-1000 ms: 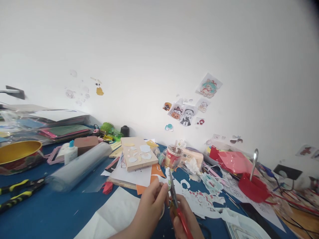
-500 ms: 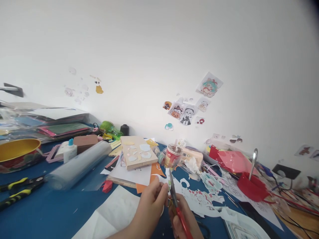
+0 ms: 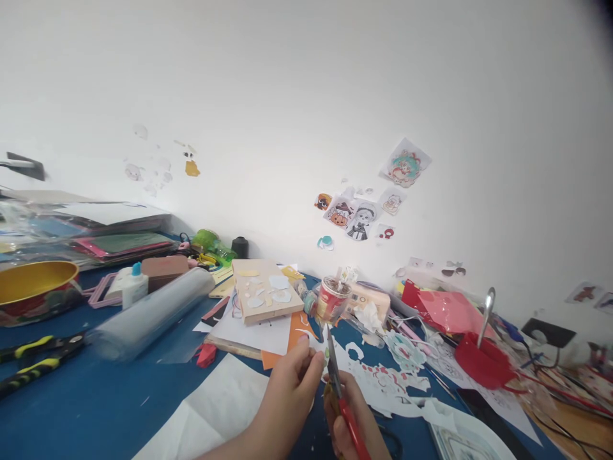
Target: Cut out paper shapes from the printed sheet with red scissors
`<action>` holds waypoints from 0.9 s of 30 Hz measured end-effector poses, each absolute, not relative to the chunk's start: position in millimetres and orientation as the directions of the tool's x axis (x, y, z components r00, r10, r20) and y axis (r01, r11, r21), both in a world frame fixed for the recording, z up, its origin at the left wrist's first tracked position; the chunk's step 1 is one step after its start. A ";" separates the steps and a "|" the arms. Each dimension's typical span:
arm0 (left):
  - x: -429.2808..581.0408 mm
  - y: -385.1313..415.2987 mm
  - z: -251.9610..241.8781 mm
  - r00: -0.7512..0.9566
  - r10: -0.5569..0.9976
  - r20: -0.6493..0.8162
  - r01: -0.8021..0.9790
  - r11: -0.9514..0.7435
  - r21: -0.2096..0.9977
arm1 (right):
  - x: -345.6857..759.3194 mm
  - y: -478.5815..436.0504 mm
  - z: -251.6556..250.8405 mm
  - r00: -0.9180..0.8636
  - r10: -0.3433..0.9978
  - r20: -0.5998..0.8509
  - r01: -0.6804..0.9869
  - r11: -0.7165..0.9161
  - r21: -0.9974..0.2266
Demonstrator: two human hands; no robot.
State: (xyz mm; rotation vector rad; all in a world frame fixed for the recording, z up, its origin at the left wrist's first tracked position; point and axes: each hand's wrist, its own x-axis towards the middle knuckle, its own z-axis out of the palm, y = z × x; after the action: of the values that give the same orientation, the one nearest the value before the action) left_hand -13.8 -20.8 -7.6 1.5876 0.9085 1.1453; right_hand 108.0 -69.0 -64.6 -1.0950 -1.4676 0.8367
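Note:
Low in the middle of the view, my left hand pinches a small piece of paper with a green mark on it. My right hand is closed around the red handle of a pair of scissors. The blades point up and away from me, right beside the paper piece. How far apart the blades are I cannot tell. Beyond them stands a red cup. White cut-out paper sheets lie to the right of my right hand, and a folded white sheet lies left of my left arm.
Small cut-outs rest on a beige board behind my hands. Pliers, a clear plastic roll, a glue bottle and a gold-lined bowl are on the left. A red holder and a dark phone-like slab sit at right.
Both hands stay almost where they were, the left still pinching the paper piece and the right still holding the scissors. The view has shifted very slightly.

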 end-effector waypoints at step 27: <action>-24.4 -5.0 11.9 0.446 0.842 0.302 0.105 -0.385 0.917 | 115.8 -55.1 -82.4 0.177 0.951 0.252 0.055 0.246 -0.968</action>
State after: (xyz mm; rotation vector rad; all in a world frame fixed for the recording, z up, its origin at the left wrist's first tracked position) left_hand -24.4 -5.0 11.9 1.7899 0.8110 1.0192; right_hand 115.8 -55.1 -82.4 -1.1259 -1.2066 0.8756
